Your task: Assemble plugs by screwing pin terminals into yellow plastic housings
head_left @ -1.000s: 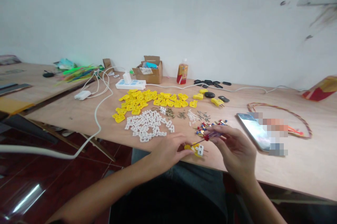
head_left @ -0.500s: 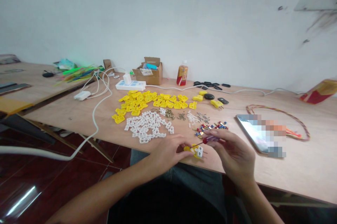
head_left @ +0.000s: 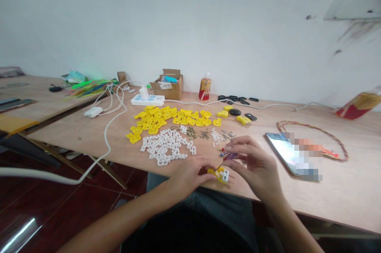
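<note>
Near the table's front edge, my left hand (head_left: 195, 175) is closed on a yellow plug half (head_left: 219, 173) with a white insert (head_left: 226, 175) and metal pins pointing right. My right hand (head_left: 256, 165) pinches a screwdriver (head_left: 229, 158) with a reddish-purple handle, its thin shaft slanting down to the yellow plug half; the fingers partly cover the handle. Behind my right hand lie small red and blue pieces with brass pins (head_left: 222, 154), mostly hidden. A heap of white plastic inserts (head_left: 163, 146) lies to the left, with many yellow plug shells (head_left: 157, 116) behind it.
Small screws (head_left: 204, 134) and white sleeves (head_left: 216, 135) lie mid-table. Finished-looking yellow plugs (head_left: 243, 119) sit behind them. A phone (head_left: 279, 150) and braided cord (head_left: 327, 136) are right. A power strip (head_left: 148, 100), cardboard box (head_left: 172, 90) and bottle (head_left: 205, 86) stand at the back; a white cable (head_left: 107, 134) crosses left.
My right hand has shifted left and the screwdriver stands more steeply over the plug half. My left hand keeps its hold on the plug half. The view has tilted slightly.
</note>
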Tool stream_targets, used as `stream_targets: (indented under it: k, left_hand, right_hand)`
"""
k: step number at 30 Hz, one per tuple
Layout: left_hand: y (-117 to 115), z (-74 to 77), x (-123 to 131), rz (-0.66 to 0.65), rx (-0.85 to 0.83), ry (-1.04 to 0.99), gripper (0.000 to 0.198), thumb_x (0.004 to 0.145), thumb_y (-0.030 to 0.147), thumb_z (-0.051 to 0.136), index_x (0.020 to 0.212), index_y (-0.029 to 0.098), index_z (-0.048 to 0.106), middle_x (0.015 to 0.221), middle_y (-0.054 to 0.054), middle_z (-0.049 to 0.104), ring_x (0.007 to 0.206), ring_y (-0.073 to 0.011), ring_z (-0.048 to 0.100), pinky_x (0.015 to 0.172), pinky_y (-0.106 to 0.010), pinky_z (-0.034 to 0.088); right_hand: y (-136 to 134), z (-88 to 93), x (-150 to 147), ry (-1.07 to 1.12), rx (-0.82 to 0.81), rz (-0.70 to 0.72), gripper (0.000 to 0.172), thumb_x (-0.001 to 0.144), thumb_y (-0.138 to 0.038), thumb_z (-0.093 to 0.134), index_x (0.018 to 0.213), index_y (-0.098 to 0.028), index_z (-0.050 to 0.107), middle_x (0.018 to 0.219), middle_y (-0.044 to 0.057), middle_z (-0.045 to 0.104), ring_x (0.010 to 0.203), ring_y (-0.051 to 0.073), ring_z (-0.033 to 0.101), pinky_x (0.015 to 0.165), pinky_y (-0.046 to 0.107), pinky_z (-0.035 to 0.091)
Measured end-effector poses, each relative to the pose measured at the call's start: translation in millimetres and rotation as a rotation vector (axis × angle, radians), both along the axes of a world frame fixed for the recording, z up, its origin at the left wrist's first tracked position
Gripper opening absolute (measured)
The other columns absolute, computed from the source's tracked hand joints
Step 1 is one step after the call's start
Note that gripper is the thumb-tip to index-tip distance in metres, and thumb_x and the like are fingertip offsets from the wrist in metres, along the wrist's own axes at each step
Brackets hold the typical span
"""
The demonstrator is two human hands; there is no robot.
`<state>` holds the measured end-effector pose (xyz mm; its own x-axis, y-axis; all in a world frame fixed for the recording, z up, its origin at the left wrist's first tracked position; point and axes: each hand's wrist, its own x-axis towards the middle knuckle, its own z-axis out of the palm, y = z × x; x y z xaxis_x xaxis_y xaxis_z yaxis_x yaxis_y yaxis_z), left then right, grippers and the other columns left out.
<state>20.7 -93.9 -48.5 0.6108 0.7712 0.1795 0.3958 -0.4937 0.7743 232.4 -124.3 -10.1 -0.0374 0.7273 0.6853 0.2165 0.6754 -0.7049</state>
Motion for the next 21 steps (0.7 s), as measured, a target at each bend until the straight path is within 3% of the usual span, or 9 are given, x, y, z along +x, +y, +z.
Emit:
stream_targets:
  k: [3, 8, 15, 18, 21]
  left_hand:
    - [-0.2, -0.8, -1.0, -0.001, 0.003, -0.012, 0.014, 0.092, 0.022, 0.082, 0.106, 0.021, 0.081, 0.108, -0.003, 0.080, 0.096, -0.0219, 0.071, 0.090, -0.029, 0.050]
    - [-1.9, 1.3, -0.3, 0.015, 0.028, 0.015, 0.015, 0.090, 0.021, 0.084, 0.105, 0.020, 0.081, 0.098, -0.002, 0.079, 0.091, -0.0218, 0.069, 0.083, -0.028, 0.048]
    - [-1.4, 4.7, -1.7, 0.017, -0.085, -0.031, 0.021, 0.088, 0.022, 0.085, 0.110, 0.023, 0.083, 0.100, -0.002, 0.081, 0.088, -0.0206, 0.069, 0.082, -0.028, 0.050]
    - [1.0, 4.8, -5.1, -0.040, -0.163, -0.064, 0.026, 0.088, 0.021, 0.085, 0.113, 0.022, 0.083, 0.100, -0.002, 0.081, 0.084, -0.0193, 0.069, 0.078, -0.026, 0.050]
    - [2.7, 3.4, -7.9, -0.055, -0.159, -0.049, 0.026, 0.088, 0.024, 0.085, 0.114, 0.021, 0.083, 0.095, -0.002, 0.080, 0.080, -0.0185, 0.067, 0.072, -0.025, 0.048]
  right_hand:
    - [3.9, 8.1, -3.6, -0.010, -0.077, 0.032, 0.020, 0.082, -0.016, 0.086, 0.098, -0.029, 0.087, 0.089, 0.003, 0.077, 0.074, 0.017, 0.076, 0.060, 0.026, 0.067]
    - [5.5, 12.1, -3.6, -0.101, -0.125, 0.161, 0.014, 0.093, -0.021, 0.076, 0.101, -0.028, 0.084, 0.091, 0.005, 0.081, 0.082, 0.019, 0.078, 0.069, 0.028, 0.068]
    - [6.7, 0.2, 2.3, -0.062, -0.119, 0.239, 0.010, 0.100, -0.029, 0.071, 0.098, -0.026, 0.080, 0.091, 0.005, 0.081, 0.083, 0.020, 0.078, 0.073, 0.031, 0.066]
    - [10.1, -8.6, -1.0, 0.023, -0.169, 0.221, 0.017, 0.104, -0.030, 0.064, 0.115, -0.030, 0.077, 0.101, 0.005, 0.080, 0.090, 0.019, 0.078, 0.079, 0.032, 0.067]
    - [8.6, -10.4, -6.7, 0.044, -0.142, 0.134, 0.024, 0.097, -0.027, 0.074, 0.120, -0.033, 0.078, 0.113, 0.006, 0.076, 0.102, 0.021, 0.076, 0.084, 0.034, 0.066]
